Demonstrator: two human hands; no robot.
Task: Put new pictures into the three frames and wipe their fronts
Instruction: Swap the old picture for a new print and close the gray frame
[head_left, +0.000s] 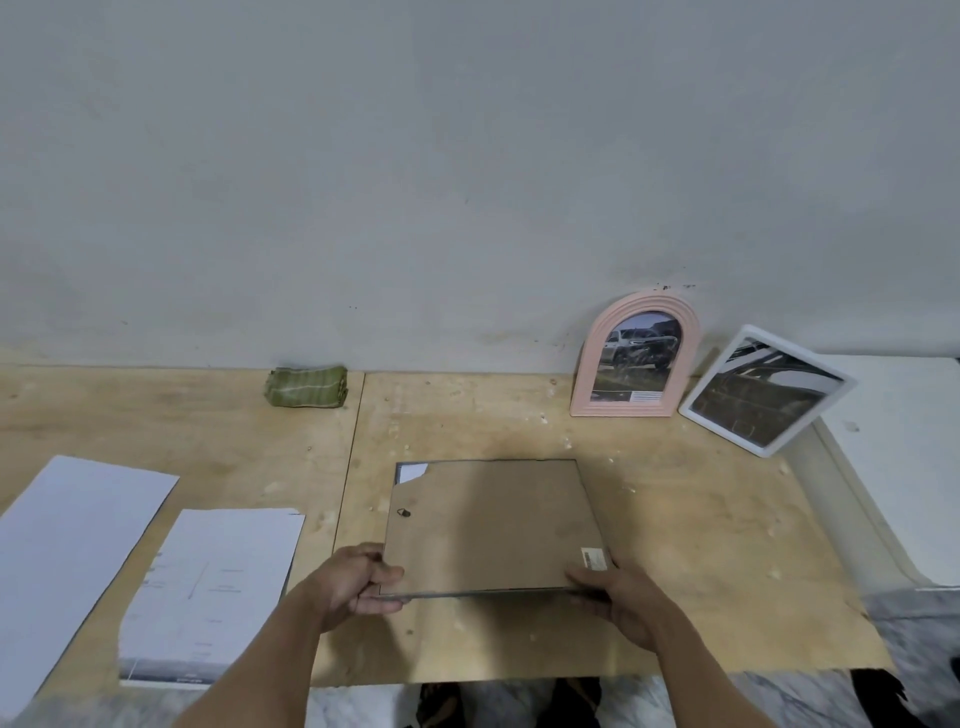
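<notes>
Left hand (363, 582) grips the near-left corner of the rectangular frame (493, 525): thumb on top of the brown backing, fingers curled under the edge. Right hand (618, 592) grips the near-right corner the same way, thumb lying on the backing just beside a small label (594, 559), remaining fingers under the frame and mostly hidden. Both forearms come in from the bottom edge of the view and angle inward toward the frame.

Frame is face down, backing up, near edge lifted slightly off the plywood surface (675, 545); cannot tell if the far edge touches. Backing's far-left corner is torn, white paper showing through. Small hanger hook (403, 513) near the left edge.

Pink arched frame (635, 358) stands upright against the wall, car picture inside. White frame (768, 391) just beside it on the right, tilted, leaning back.

Two white paper sheets (213, 587) lie flat at left, well apart from the frame. Folded green cloth (306, 385) sits at the wall.
</notes>
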